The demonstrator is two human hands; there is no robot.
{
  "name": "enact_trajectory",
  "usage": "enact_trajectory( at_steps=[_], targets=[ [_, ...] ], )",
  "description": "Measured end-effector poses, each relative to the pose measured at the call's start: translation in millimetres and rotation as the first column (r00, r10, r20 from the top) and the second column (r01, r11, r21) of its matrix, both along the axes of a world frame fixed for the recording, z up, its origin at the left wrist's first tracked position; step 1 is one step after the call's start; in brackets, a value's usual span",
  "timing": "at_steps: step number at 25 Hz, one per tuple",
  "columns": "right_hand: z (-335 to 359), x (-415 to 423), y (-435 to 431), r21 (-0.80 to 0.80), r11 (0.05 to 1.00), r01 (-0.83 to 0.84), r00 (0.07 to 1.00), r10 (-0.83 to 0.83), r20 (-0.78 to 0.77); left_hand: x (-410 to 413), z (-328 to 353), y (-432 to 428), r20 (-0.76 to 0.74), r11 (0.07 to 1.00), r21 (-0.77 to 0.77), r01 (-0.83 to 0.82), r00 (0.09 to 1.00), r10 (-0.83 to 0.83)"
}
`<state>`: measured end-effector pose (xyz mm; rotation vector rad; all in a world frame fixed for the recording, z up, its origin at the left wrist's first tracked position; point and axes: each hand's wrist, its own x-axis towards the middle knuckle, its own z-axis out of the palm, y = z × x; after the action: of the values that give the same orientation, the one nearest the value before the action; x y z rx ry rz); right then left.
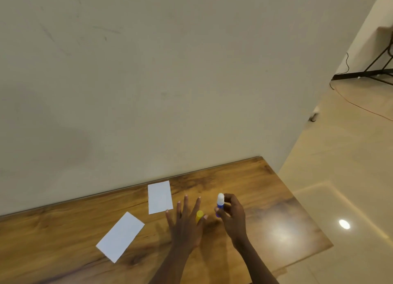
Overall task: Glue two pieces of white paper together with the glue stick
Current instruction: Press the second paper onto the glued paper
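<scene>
One white sheet, the far paper (160, 197), lies flat on the wooden table (63, 241) close to the wall (148, 92). A second sheet, the near paper (120, 237), lies to its left and nearer the person, turned at an angle and apart from the first. The right hand (232, 216) grips the glue stick (220, 205) upright, with fingers and thumb curled round its blue body (the white end at the top is bare). The left hand (187, 226) is spread palm down with straight fingers, its little finger at the far paper's near corner. A yellow cap (199, 215) shows between its forefinger and thumb; whether the hand touches it I cannot tell. Pale floor tiles (340, 177) lie to the right.
</scene>
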<state>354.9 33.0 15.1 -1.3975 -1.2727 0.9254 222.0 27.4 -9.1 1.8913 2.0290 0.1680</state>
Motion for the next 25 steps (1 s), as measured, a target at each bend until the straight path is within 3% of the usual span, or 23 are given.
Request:
enact_trajectory(
  at_steps=[5,10,13,16,18,19,20,22,25],
  targets=[
    [-27.7,5.4,-0.6,-0.060,0.998,-0.032,0.992,0.039,0.119,-2.6,-22.8,0.3,-0.056,1.000,-0.026,0.014,0.998,-0.015],
    [-31.8,6.6,-0.6,-0.094,0.995,-0.043,0.989,0.055,0.136,-4.2,-27.3,-1.3,-0.046,1.000,-0.026,0.009,0.999,-0.011],
    [-21.3,7.1,-6.9,-0.121,0.990,0.067,0.993,-0.054,0.106,-12.2,-24.4,1.9,0.006,0.997,-0.051,0.050,0.999,-0.050],
    [9.2,-13.5,-10.6,0.217,0.929,0.300,0.932,-0.334,0.141,-43.0,-16.8,6.6,0.030,0.994,0.025,0.105,0.994,-0.105],
    [29.3,-47.1,-6.5,0.422,0.875,0.237,0.915,-0.347,0.205,-71.1,-10.7,12.2,0.087,0.994,0.111,0.019,0.996,-0.029],
    [34.2,-68.8,-2.0,0.443,0.883,0.153,0.922,-0.290,0.258,-86.1,-7.6,15.5,0.120,0.989,0.134,-0.062,0.992,0.046],
    [36.6,-89.7,3.7,0.384,0.921,0.065,0.928,-0.197,0.315,-99.5,-5.2,18.7,0.128,0.982,0.133,-0.138,0.984,0.121],
    [30.4,-126.1,20.0,0.081,0.991,-0.105,0.920,0.066,0.388,-119.6,-2.9,23.3,0.071,0.975,0.097,-0.199,0.979,0.193],
    [-2.1,-162.1,37.9,-0.337,0.936,-0.103,0.783,0.285,0.553,-134.3,-3.9,25.7,0.030,0.993,0.037,-0.112,0.993,0.111]
  ],
)
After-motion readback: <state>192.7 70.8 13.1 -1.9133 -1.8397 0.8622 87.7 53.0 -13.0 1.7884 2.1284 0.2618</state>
